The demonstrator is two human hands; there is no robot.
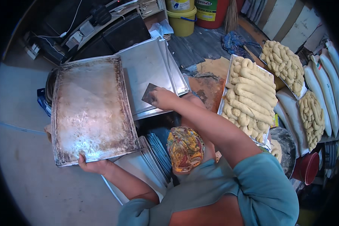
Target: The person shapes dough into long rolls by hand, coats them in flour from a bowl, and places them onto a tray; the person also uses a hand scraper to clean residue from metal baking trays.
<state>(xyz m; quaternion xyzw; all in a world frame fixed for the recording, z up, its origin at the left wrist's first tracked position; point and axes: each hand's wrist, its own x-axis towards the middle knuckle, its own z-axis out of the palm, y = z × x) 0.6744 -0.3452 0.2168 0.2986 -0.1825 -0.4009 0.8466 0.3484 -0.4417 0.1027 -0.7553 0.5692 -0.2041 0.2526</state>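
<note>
My left hand (94, 165) grips the near edge of a browned, stained baking tray (94, 105), its thumb over the rim. The tray is tilted up at the left. In my right hand (164, 98) is a dark, flat, rectangular scraper (149, 93), pinched between the fingers. It is above cleaner silver baking trays (145, 69), which lie stacked just right of the stained one. The fingers of my left hand under the tray are hidden.
On the right, trays hold piled dough rolls (252, 94), with more dough (284, 64) beyond them. Full white sacks (326, 83) stand at the far right. More trays (148, 162) lean upright by my left forearm. A yellow bucket (182, 22) stands at the back.
</note>
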